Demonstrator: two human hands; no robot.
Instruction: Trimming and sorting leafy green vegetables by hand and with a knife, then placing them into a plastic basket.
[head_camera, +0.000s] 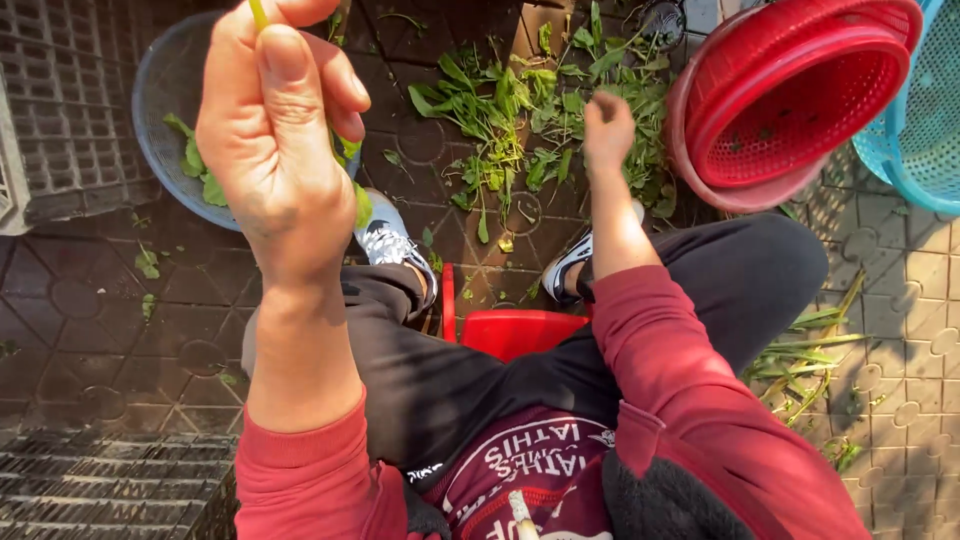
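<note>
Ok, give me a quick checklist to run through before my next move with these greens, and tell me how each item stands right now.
1. Left hand has a firm grip on the green stem: ok, fingers closed around it.
2. Right hand has reached the pile of leafy greens on the paving: ok, it is over the pile; whether it holds any, cannot tell.
3. Grey bowl within reach and taking leaves: ok, a few leaves lie in it.
4. Red baskets have room: ok, the top one looks nearly bare.
5. Discarded stalks kept apart from the pile: ok.
</note>
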